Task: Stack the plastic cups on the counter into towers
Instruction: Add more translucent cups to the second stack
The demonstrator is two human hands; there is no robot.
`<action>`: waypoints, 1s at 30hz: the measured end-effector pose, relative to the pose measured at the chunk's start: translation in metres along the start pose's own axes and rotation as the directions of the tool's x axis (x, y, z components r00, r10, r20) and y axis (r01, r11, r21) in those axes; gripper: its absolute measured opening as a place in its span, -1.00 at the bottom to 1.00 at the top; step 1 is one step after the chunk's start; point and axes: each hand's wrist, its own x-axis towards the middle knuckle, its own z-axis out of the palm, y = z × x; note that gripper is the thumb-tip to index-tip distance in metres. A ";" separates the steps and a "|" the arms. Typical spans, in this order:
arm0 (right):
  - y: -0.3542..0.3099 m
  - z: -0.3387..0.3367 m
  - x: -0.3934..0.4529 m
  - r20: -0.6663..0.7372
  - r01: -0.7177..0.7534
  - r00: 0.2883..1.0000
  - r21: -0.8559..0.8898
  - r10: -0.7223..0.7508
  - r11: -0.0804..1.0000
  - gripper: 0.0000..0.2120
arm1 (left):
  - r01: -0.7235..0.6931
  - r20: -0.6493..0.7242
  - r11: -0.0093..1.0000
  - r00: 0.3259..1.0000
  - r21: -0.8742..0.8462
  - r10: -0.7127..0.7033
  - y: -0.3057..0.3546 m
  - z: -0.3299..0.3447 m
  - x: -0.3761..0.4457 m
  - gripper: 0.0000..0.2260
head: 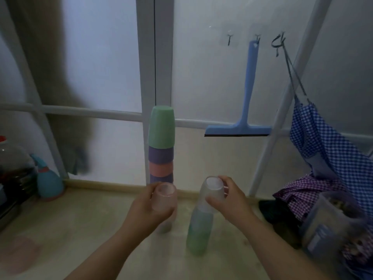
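A tower of upside-down cups stands at the back of the counter by the window, green on top, then purple, pink and purple. My left hand grips an upside-down pink cup that sits on top of another cup below it. My right hand grips a pale whitish cup, upside down on a green cup standing on the beige counter. The image is blurred around both hands.
A teal spray bottle and a dark jar stand at the left. A blue squeegee hangs on the window. Checked cloths and plastic containers crowd the right edge. A pink patch lies on the counter at lower left.
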 end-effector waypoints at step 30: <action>0.029 -0.003 -0.004 -0.063 -0.092 0.994 -0.096 0.086 0.991 -0.61 | -0.161 0.176 0.983 0.969 -0.089 0.175 0.019 0.056 0.073 -0.50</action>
